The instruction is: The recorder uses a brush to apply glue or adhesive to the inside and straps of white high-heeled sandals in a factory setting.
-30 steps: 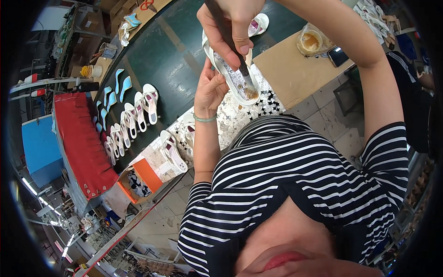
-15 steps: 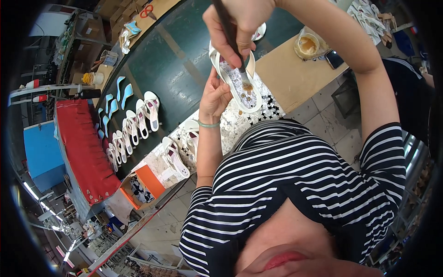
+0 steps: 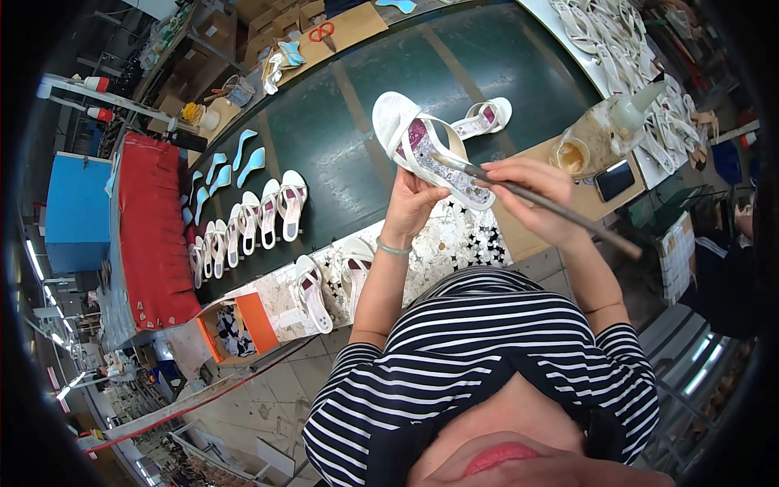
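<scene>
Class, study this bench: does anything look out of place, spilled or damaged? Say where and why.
The near, white work surface looks stained and blotched, with black star shapes showing only in patches. Beyond the held sandal, a lone sandal lies crosswise to, and apart from, the row of sandals on the left.

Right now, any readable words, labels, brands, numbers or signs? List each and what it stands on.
No text is legible.
Held sandal, purple insole patch: any marking too small to read.
Phone: nothing legible on the screen.
Orange box: no lettering visible.
Plastic bottle: no legible label.
Cardboard boxes at upper left: too small and blurred to read.
</scene>
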Demonstrator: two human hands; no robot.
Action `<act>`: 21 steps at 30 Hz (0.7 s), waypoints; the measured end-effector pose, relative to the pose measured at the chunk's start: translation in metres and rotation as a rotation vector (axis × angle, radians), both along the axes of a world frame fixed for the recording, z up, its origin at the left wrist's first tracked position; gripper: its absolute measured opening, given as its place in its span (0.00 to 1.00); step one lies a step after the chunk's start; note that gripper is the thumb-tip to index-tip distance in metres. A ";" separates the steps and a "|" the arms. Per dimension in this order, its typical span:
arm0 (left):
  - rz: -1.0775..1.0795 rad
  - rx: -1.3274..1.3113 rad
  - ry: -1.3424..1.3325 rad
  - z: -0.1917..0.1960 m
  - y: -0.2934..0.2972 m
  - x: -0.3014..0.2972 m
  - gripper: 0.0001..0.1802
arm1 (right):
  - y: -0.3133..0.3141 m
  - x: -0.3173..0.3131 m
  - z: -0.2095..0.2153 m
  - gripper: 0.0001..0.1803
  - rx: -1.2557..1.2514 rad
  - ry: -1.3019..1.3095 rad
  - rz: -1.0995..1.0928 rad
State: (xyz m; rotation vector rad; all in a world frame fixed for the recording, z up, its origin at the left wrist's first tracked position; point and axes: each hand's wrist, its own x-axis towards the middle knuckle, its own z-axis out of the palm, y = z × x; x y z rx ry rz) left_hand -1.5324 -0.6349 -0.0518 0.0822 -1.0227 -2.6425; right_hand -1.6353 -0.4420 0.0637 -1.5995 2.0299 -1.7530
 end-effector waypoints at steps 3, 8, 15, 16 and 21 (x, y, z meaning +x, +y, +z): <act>0.016 -0.026 0.018 0.002 0.005 -0.009 0.45 | -0.018 0.007 -0.014 0.10 -0.063 0.051 -0.086; 0.029 -0.018 0.057 0.002 0.012 -0.014 0.45 | -0.044 0.010 -0.031 0.10 -0.193 0.217 -0.184; 0.124 0.030 0.060 -0.017 0.011 -0.010 0.43 | -0.054 0.021 -0.047 0.13 -0.135 0.467 -0.299; 0.126 0.031 0.059 -0.020 0.011 -0.009 0.43 | -0.057 0.022 -0.050 0.14 -0.161 0.490 -0.314; 0.267 -0.061 0.063 -0.021 0.016 -0.013 0.35 | -0.063 0.028 -0.048 0.13 -0.182 0.492 -0.334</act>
